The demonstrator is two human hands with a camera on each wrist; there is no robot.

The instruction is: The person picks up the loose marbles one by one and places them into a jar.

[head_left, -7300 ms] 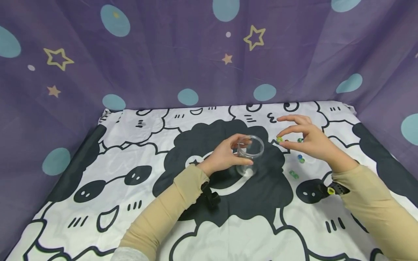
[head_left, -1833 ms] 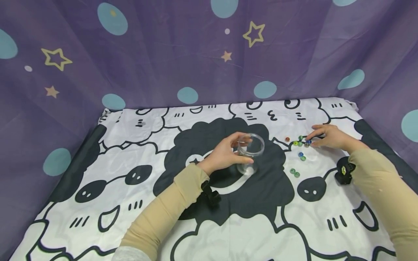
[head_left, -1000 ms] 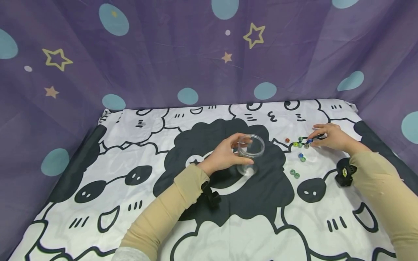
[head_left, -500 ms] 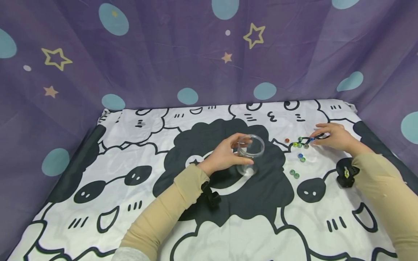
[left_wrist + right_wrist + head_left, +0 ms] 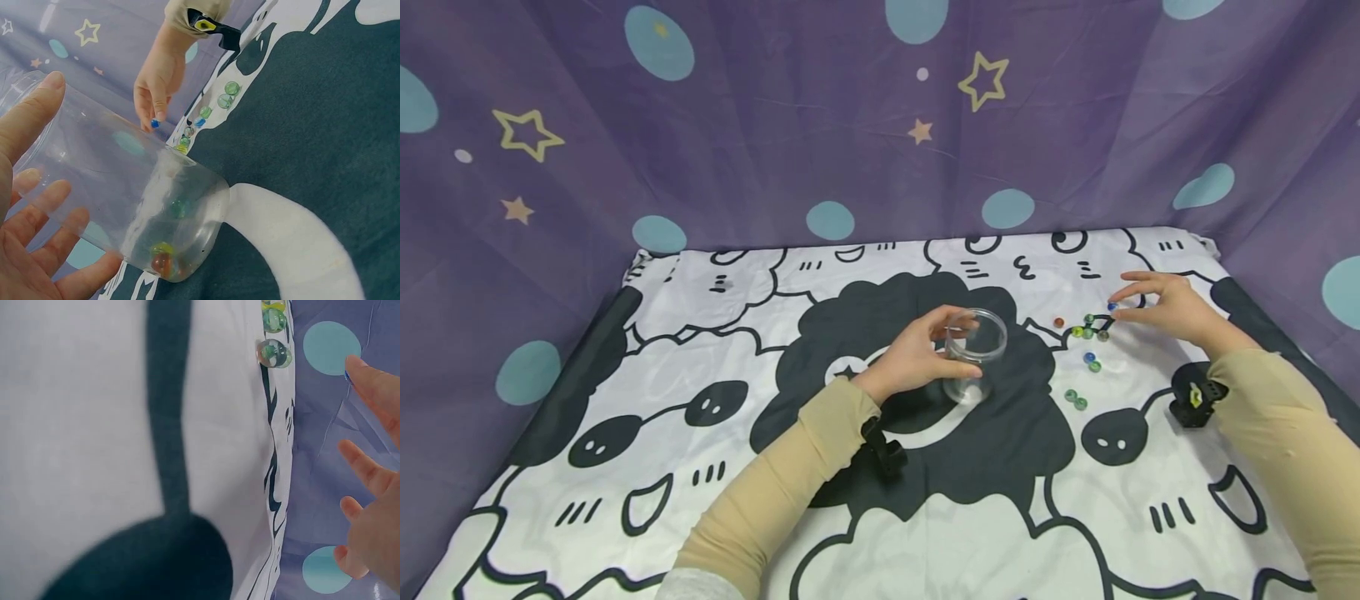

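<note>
My left hand (image 5: 917, 354) holds a clear plastic jar (image 5: 977, 354) around its upper part, with the jar's mouth upward in the head view. In the left wrist view, green, yellow and reddish marbles (image 5: 161, 262) show through the wall near the jar's base. Thumb and index finger of my right hand (image 5: 1176, 308) pinch a blue marble (image 5: 1112, 307), raised above the cloth. The other fingers stay spread in the right wrist view. Just left of that hand lies a cluster: a yellow marble (image 5: 1078, 332), green marbles (image 5: 1088, 333) and a greyish marble (image 5: 1102, 336).
A reddish marble (image 5: 1059, 322) lies left of the cluster. Nearer the front are a second blue marble (image 5: 1089, 357) touching a green one, and a pair of green marbles (image 5: 1076, 400). A black-and-white patterned cloth (image 5: 880, 542) covers the table; a purple curtain (image 5: 820, 150) hangs behind.
Earliest, my right hand was nearer the jar, at a yellow marble. It then moved right to the cluster, pinched the blue marble and has just lifted it. The left hand and jar stay put.
</note>
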